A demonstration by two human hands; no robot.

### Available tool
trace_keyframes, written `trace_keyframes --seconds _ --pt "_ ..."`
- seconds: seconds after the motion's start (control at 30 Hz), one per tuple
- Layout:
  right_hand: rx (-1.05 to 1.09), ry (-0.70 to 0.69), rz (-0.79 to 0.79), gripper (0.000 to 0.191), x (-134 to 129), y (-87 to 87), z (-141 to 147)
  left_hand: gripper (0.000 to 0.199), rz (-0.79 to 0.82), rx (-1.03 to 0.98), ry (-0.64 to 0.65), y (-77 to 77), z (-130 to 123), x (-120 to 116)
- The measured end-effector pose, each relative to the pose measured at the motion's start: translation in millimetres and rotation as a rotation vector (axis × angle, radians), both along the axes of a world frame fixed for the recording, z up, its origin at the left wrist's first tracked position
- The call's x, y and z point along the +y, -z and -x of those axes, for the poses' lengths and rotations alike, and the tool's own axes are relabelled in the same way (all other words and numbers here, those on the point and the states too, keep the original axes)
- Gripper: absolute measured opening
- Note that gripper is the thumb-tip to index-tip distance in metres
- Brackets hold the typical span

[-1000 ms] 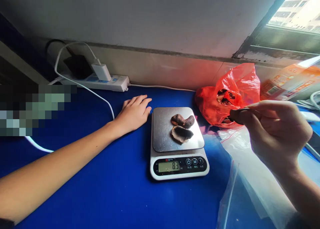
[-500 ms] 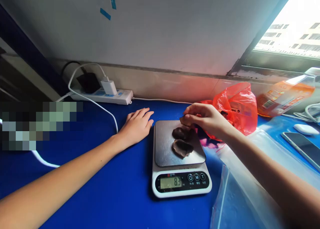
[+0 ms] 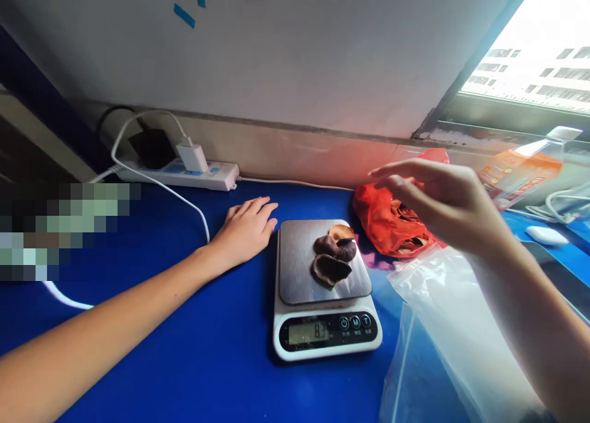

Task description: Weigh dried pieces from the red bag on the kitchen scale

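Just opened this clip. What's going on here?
A person sits or stands at a blue table with a kitchen scale. The left hand rests on the table beside the scale. The right hand is raised, seemingly holding nothing, in front of a red plastic bag with more brown pieces inside. Several brown, shell-like pieces lie on the scale's plate; its display is lit but partly blurred, starting with 8.
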State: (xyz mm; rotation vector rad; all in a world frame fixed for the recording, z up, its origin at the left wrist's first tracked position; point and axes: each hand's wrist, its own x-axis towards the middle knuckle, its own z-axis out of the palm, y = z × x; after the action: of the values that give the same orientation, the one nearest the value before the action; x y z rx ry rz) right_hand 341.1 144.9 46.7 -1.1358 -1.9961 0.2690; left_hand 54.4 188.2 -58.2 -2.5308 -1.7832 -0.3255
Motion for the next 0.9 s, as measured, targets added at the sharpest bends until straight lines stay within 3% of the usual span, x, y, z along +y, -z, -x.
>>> trace_keyframes --seconds 0.07,0.13,0.33,0.43,0.7,0.9 --pt "-0.029 0.048 -0.034 0.025 -7.8 -6.2 -17.9 0.046 0.003 -0.001 -0.005 -0.1 -0.5 0.3" --pt "-0.106 0.109 -0.039 0.023 -15.9 0.7 -36.6 0.046 0.002 -0.007 -0.001 0.3 -1.2 0.3" --pt "-0.311 0.156 -0.036 0.018 -38.9 62.2 -67.2 0.046 0.015 -0.017 0.014 1.2 -3.2 1.1" --pt "-0.483 0.114 -0.118 0.015 -39.7 79.2 -67.5 0.047 0.024 -0.029 0.002 0.9 -3.2 1.8" --pt "-0.517 0.124 -0.221 0.01 -43.4 73.9 -61.2 0.047 0.021 -0.032 0.011 3.1 -1.6 2.7" --pt "-0.551 -0.059 -0.131 0.014 -73.2 60.8 -29.5 0.047 0.018 -0.024 0.005 2.9 -1.9 2.4"
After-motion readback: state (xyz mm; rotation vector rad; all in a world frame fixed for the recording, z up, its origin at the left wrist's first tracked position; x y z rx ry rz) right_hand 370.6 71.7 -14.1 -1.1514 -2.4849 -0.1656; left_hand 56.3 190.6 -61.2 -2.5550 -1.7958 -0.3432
